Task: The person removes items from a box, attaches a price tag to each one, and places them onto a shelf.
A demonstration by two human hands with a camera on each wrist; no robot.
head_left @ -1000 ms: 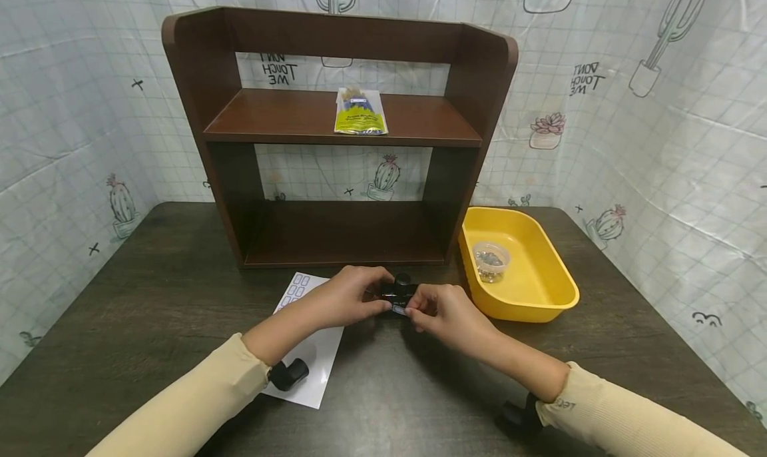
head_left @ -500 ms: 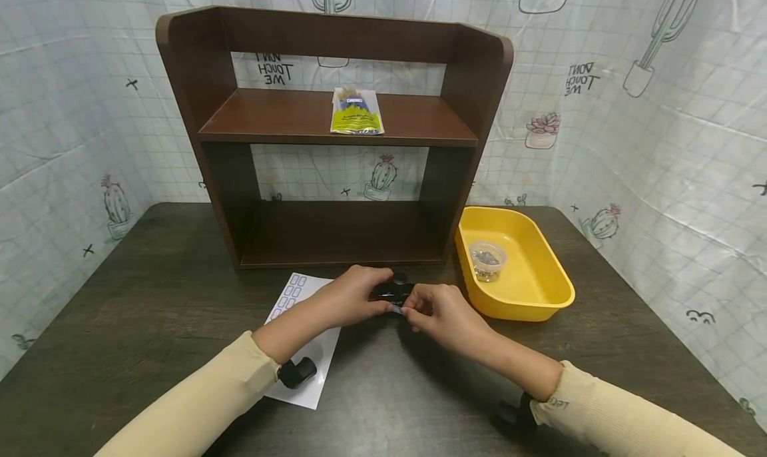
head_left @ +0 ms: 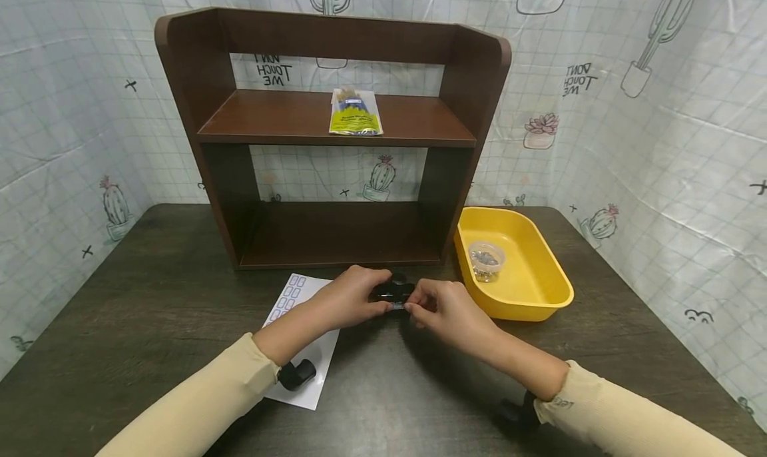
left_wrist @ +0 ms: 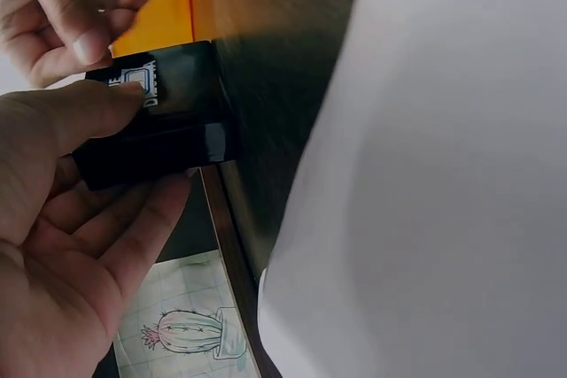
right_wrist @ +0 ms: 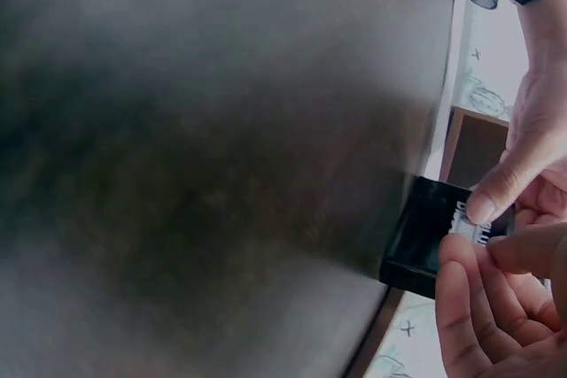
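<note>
Thumb and fingers of the left hand (head_left: pixel 352 302) grip a small black box (left_wrist: pixel 168 133), the thumb tip lying against a blue-edged label (left_wrist: pixel 135 74). The right hand (head_left: pixel 449 314) meets it from four o'clock, fingers curled, tips at the box; whether they pinch anything, I cannot tell. From the box in the head view, the brown shelf (head_left: pixel 269 115) stands at twelve o'clock, the yellow tray (head_left: pixel 530 258) with its clear tub (head_left: pixel 486 262) at two, the white sheet (head_left: pixel 320 357) with blue outlines at eight.
</note>
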